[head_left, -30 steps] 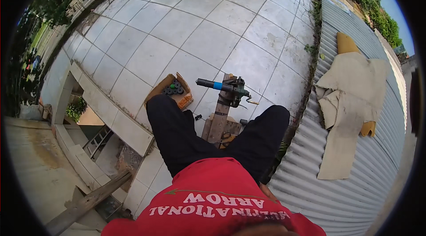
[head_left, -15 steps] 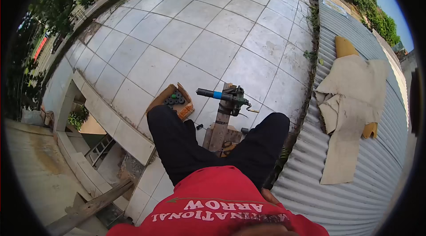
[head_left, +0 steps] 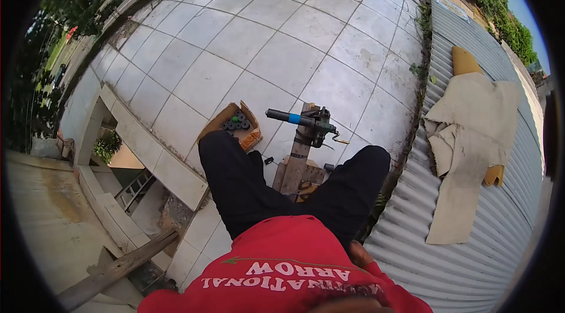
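My right hand rests low beside my right thigh, below the red sleeve; its fingers are partly hidden against the dark trousers. No left hand can be made out, only the red left sleeve at the lower edge. Between my knees a wooden beam carries a dark green vise with a crank handle. The vise grips a black tube with a blue band, pointing left. By my left knee stands an open cardboard box of black ring-shaped pieces and one green piece.
Small black pieces lie by the beam, and a yellow-and-black tool sits at its near end. White floor tiles spread ahead. A corrugated metal roof with cardboard sheets lies right. An opening with a ladder drops off left.
The view has shifted slightly, so the vise and box appear a little right and higher. More of my right hand shows beside the thigh. The tube stays in the vise.
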`<state>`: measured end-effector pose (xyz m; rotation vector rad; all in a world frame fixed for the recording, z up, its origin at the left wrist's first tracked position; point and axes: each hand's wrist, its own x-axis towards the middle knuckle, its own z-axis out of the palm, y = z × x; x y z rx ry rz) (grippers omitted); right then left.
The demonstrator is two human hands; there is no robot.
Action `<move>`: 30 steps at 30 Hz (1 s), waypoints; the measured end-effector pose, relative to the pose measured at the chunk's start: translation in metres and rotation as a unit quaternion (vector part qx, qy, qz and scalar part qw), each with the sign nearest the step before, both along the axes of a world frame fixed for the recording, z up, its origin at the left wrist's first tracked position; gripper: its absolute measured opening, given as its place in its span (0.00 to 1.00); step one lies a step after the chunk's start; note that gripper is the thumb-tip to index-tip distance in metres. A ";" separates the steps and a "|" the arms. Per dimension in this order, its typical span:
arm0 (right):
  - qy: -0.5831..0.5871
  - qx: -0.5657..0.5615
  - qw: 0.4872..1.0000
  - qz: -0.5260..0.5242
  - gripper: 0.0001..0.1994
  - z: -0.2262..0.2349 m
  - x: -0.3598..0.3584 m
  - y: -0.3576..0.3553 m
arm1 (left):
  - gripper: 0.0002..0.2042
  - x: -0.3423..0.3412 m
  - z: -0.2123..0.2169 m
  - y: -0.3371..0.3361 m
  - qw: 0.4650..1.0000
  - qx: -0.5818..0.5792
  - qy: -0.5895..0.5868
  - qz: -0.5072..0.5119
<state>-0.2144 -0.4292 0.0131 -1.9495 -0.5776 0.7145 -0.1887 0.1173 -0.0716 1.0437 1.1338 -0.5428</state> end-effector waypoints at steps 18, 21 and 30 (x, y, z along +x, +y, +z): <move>0.177 0.098 0.760 -0.618 0.20 0.029 0.122 0.017 | 0.33 -0.241 0.088 -0.002 0.978 0.049 0.179 0.094; -0.048 -0.006 0.821 -0.569 0.21 0.063 0.165 0.041 | 0.33 -0.244 0.094 0.001 0.976 0.054 0.187 0.094; -0.238 -0.321 0.916 0.046 0.14 0.081 0.290 0.077 | 0.32 -0.242 0.077 0.014 0.977 0.049 0.202 0.056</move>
